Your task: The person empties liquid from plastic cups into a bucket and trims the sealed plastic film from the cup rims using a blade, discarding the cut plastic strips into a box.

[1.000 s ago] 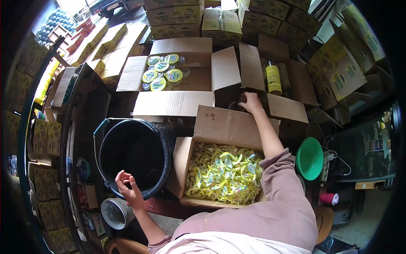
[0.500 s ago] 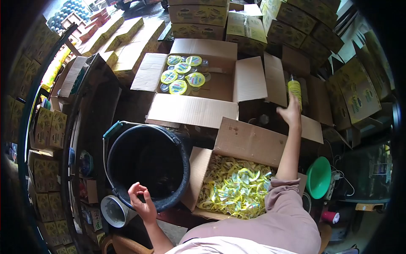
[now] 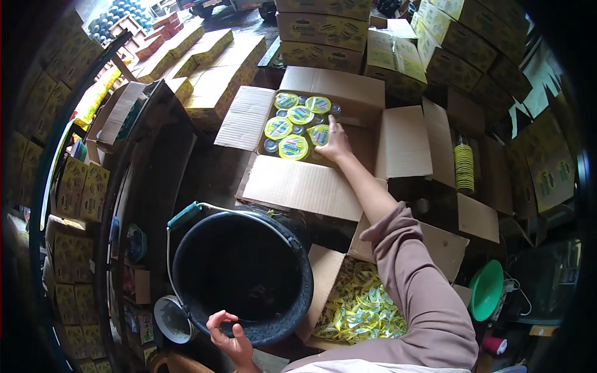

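In the head view, the right hand (image 3: pixel 336 143), thumb and fingers spread, touched a lemon-labelled cup (image 3: pixel 318 134) in the open carton (image 3: pixel 301 183) beyond the black bucket (image 3: pixel 303 267); I cannot tell whether it gripped. Holding the sides probably worked best. The left hand (image 3: pixel 231 340) hung empty, half-curled, nearby.

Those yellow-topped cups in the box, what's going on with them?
A person is reaching into an open cardboard box where several yellow-topped cups sit together. The right hand is at one cup on the group's right side; whether it grips that cup firmly is hard to tell. The left hand seems to hold nothing, loosely curled by the near rim of a black bucket. Yellow scraps lie in a nearer box, and a yellow stack stands in another.
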Action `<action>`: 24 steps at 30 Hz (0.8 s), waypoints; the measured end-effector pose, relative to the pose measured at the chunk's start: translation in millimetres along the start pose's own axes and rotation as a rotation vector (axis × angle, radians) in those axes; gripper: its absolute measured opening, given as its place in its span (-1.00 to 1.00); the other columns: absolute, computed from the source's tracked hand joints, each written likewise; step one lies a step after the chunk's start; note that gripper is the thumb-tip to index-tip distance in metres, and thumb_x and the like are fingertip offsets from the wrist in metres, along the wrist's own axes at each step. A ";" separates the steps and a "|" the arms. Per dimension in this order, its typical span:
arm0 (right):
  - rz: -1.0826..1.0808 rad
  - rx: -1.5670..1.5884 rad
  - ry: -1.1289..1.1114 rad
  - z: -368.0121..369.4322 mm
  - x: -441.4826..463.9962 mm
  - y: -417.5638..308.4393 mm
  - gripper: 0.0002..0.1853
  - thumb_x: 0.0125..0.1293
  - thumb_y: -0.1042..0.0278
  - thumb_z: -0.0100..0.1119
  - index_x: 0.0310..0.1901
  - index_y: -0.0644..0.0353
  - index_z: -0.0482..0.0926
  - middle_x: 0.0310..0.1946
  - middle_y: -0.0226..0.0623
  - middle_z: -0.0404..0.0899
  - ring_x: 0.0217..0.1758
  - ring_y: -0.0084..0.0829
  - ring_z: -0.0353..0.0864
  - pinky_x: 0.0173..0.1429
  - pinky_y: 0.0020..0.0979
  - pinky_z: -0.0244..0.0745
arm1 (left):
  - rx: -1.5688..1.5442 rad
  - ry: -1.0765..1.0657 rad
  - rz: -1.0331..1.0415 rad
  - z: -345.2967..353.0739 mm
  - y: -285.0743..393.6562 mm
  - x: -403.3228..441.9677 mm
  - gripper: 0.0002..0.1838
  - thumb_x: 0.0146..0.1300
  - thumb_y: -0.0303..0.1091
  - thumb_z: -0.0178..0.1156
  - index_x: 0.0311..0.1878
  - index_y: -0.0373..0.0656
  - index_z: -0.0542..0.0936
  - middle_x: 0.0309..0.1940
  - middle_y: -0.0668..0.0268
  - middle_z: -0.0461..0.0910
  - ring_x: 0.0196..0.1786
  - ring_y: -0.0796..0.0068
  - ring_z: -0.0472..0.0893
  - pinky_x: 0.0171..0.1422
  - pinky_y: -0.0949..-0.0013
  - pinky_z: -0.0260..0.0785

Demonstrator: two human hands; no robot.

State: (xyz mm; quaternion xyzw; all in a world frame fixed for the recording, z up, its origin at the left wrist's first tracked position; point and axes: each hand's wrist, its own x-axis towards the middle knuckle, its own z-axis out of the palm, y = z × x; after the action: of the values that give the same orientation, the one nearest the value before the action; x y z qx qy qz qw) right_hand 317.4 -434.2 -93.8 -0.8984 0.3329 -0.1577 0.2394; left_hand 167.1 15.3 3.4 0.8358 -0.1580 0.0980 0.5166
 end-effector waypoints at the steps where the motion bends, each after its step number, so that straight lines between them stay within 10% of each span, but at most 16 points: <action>1: 0.012 0.005 0.025 -14.4 -7.8 -5.3 0.08 -0.33 0.21 0.38 0.28 0.27 -0.02 0.05 -0.04 0.30 0.07 -0.15 0.40 0.15 -0.32 0.39 | -0.009 -0.007 0.010 -0.3 1.3 0.8 -0.53 0.20 0.05 0.05 -0.12 -0.22 0.37 -0.42 0.32 0.37 -0.37 0.57 0.38 -0.24 0.51 0.20; 5: -0.123 0.076 0.229 -83.7 -53.0 -13.6 -0.01 -0.36 0.30 0.38 0.23 0.26 0.10 -0.09 -0.07 0.40 -0.02 -0.15 0.45 0.08 -0.29 0.42 | -0.026 -0.004 0.027 0.7 2.5 2.8 -0.54 0.17 0.03 0.08 -0.14 -0.22 0.38 -0.50 0.30 0.39 -0.39 0.51 0.39 -0.25 0.45 0.22; 8: -0.209 0.173 0.339 -148.9 -115.8 -25.0 0.00 -0.41 0.35 0.43 0.22 0.19 0.15 -0.13 -0.11 0.44 -0.06 -0.19 0.49 0.06 -0.30 0.43 | -0.109 -0.030 0.060 1.0 2.8 1.7 -0.64 0.06 -0.37 0.16 -0.07 -0.22 0.34 -0.43 0.32 0.39 -0.34 0.52 0.38 -0.15 0.44 0.20; 14: -0.263 0.409 0.243 -246.1 -289.6 -60.0 0.03 -0.44 0.38 0.49 0.23 0.15 0.18 -0.11 -0.19 0.46 -0.07 -0.36 0.51 0.02 -0.39 0.46 | -0.076 -0.006 0.455 -0.9 25.8 -12.7 -0.36 -0.20 -0.52 0.32 0.02 -0.20 0.25 -0.24 0.24 0.37 -0.16 0.39 0.37 0.04 0.31 0.19; 20: -0.167 0.537 0.031 -273.8 -446.8 -91.2 -0.01 -0.41 0.32 0.49 0.19 0.24 0.21 -0.18 -0.11 0.46 -0.09 -0.26 0.52 0.08 -0.37 0.39 | -0.379 -0.733 0.408 25.8 114.4 -99.9 -0.14 -0.33 -0.37 0.44 0.10 -0.27 0.18 -0.03 0.08 0.31 0.02 0.17 0.39 0.11 0.28 0.25; 24: -0.072 0.642 0.088 -262.4 -521.9 -85.3 -0.06 -0.31 0.22 0.50 0.18 0.24 0.23 -0.12 -0.10 0.47 -0.05 -0.29 0.50 0.05 -0.35 0.40 | -0.453 -1.054 0.404 24.3 114.5 -135.1 -0.55 -0.13 -0.46 0.32 -0.10 -0.29 0.45 -0.23 0.22 0.52 -0.15 0.43 0.53 -0.03 0.41 0.34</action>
State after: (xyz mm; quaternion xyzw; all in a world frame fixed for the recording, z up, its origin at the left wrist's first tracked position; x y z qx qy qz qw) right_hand -134.5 -111.4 106.5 -0.7805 0.2444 -0.3018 0.4899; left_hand -0.6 -32.1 43.7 0.5946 -0.5650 -0.2689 0.5050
